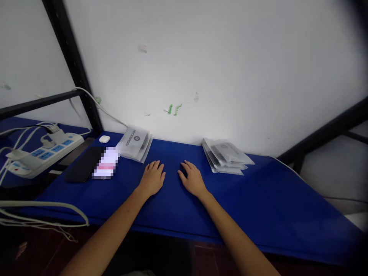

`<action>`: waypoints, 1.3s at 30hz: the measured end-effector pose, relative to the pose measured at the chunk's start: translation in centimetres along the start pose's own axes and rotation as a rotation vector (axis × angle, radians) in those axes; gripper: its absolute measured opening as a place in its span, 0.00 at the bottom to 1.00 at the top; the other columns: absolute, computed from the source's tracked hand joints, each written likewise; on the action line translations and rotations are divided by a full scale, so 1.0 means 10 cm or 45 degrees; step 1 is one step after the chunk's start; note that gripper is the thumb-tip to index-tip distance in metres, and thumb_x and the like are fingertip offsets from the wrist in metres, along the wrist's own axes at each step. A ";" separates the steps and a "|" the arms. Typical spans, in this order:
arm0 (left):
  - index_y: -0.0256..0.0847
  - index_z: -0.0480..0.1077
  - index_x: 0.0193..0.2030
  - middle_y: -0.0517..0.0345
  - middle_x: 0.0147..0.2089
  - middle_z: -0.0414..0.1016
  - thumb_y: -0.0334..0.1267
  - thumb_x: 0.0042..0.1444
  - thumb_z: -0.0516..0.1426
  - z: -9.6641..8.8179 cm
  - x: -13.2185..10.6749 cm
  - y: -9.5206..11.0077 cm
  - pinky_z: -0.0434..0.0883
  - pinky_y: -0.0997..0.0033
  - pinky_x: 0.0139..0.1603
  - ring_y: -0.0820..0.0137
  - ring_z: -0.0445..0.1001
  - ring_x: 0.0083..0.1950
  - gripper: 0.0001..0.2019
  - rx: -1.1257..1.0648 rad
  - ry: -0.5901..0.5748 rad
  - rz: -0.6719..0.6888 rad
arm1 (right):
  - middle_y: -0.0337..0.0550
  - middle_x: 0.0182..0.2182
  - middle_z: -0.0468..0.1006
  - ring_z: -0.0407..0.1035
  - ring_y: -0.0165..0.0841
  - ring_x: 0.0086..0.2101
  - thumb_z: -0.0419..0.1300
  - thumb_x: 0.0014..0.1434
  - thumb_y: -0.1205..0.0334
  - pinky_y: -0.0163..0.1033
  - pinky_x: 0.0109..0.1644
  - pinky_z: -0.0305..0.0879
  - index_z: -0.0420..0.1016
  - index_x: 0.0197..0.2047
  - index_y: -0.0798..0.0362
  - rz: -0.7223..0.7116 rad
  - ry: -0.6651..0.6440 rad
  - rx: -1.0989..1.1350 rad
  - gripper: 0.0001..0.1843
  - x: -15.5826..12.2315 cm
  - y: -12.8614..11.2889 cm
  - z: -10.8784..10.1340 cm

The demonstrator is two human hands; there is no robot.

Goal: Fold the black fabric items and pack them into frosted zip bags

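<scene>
My left hand (pixel 152 178) lies palm down on the blue tabletop (pixel 172 211), fingers stretched out and holding nothing. A short gap to its right, my right hand (pixel 192 178) rests the same way, also bare. Beyond my left hand sits a small stack of frosted plastic packets (pixel 135 143), the top one printed ROCKBROS. Another pile of similar packets (pixel 227 155), fanned out unevenly, lies beyond and to the right of my right hand. Neither hand touches a packet.
Left of the near packets lie a phone with a blurred lit screen (pixel 106 163), a dark phone-like slab (pixel 84 165) and a white earbud case (pixel 104 139). A power strip (pixel 46 153) with cables stands further left. Black metal posts (pixel 71 50) and a white wall (pixel 184 69) bound the back.
</scene>
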State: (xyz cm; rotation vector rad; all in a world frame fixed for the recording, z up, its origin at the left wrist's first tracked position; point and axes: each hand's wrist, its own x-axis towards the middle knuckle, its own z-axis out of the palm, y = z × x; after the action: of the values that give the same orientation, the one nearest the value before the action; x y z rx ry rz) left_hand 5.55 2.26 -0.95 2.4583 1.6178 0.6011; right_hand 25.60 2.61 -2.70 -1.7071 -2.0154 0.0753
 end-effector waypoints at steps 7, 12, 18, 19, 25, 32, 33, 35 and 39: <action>0.39 0.65 0.61 0.43 0.65 0.63 0.42 0.63 0.48 -0.21 -0.40 -0.16 0.61 0.49 0.63 0.54 0.61 0.65 0.21 0.004 -0.119 0.028 | 0.53 0.53 0.72 0.67 0.42 0.52 0.52 0.60 0.60 0.49 0.56 0.65 0.71 0.53 0.54 -0.037 0.093 0.190 0.19 0.18 -0.27 -0.06; 0.42 0.67 0.59 0.48 0.63 0.66 0.41 0.64 0.47 -0.20 -0.61 -0.28 0.61 0.50 0.64 0.59 0.61 0.65 0.19 -0.083 0.039 0.016 | 0.48 0.46 0.76 0.72 0.37 0.42 0.52 0.60 0.63 0.42 0.49 0.66 0.74 0.48 0.53 -0.030 0.015 0.300 0.15 0.42 -0.66 0.05; 0.42 0.69 0.57 0.49 0.62 0.68 0.38 0.63 0.48 -0.16 -0.63 -0.27 0.62 0.50 0.64 0.59 0.63 0.64 0.18 -0.142 0.104 0.004 | 0.45 0.40 0.77 0.71 0.33 0.37 0.54 0.60 0.62 0.39 0.45 0.66 0.77 0.41 0.51 -0.021 -0.022 0.381 0.11 0.78 -0.99 0.30; 0.43 0.69 0.56 0.49 0.62 0.68 0.38 0.63 0.48 -0.16 -0.62 -0.27 0.62 0.50 0.64 0.59 0.63 0.64 0.18 -0.146 0.106 0.002 | 0.45 0.38 0.78 0.71 0.33 0.37 0.54 0.60 0.62 0.39 0.45 0.65 0.78 0.40 0.51 -0.008 -0.025 0.396 0.11 0.84 -1.03 0.33; 0.40 0.68 0.57 0.48 0.62 0.68 0.36 0.63 0.48 -0.17 -0.63 -0.26 0.63 0.51 0.64 0.59 0.63 0.64 0.18 -0.161 0.109 -0.003 | 0.44 0.33 0.80 0.73 0.35 0.36 0.56 0.58 0.60 0.38 0.43 0.65 0.78 0.33 0.53 0.132 -0.060 0.505 0.10 1.18 -1.16 0.48; 0.43 0.68 0.56 0.49 0.61 0.68 0.36 0.63 0.47 -0.18 -0.63 -0.26 0.63 0.50 0.64 0.59 0.64 0.64 0.17 -0.185 0.143 0.004 | 0.39 0.23 0.78 0.72 0.34 0.29 0.59 0.53 0.54 0.36 0.34 0.63 0.79 0.26 0.51 0.332 -0.110 0.607 0.13 1.36 -1.22 0.57; 0.42 0.68 0.56 0.49 0.61 0.68 0.36 0.63 0.47 -0.18 -0.63 -0.26 0.64 0.50 0.64 0.59 0.64 0.64 0.17 -0.183 0.138 0.006 | 0.39 0.22 0.77 0.72 0.34 0.29 0.59 0.52 0.54 0.35 0.33 0.63 0.79 0.26 0.51 0.369 -0.114 0.616 0.12 1.38 -1.22 0.59; 0.41 0.68 0.56 0.48 0.61 0.68 0.36 0.63 0.47 -0.19 -0.63 -0.26 0.64 0.50 0.63 0.59 0.64 0.63 0.17 -0.174 0.131 0.012 | 0.38 0.20 0.76 0.71 0.34 0.27 0.59 0.51 0.55 0.35 0.31 0.62 0.79 0.26 0.52 0.438 -0.127 0.638 0.11 1.43 -1.22 0.63; 0.41 0.69 0.55 0.48 0.60 0.69 0.34 0.63 0.48 -0.20 -0.63 -0.25 0.66 0.49 0.62 0.58 0.65 0.63 0.16 -0.159 0.160 0.028 | 0.36 0.18 0.73 0.68 0.30 0.23 0.60 0.48 0.56 0.33 0.27 0.61 0.78 0.25 0.53 0.534 -0.162 0.690 0.10 1.52 -1.23 0.67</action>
State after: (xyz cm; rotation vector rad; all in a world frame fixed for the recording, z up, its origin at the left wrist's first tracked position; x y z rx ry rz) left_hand 0.47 -2.56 -1.53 2.3949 1.5464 0.8489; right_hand 10.26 16.03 0.77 -1.7465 -1.4895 0.8093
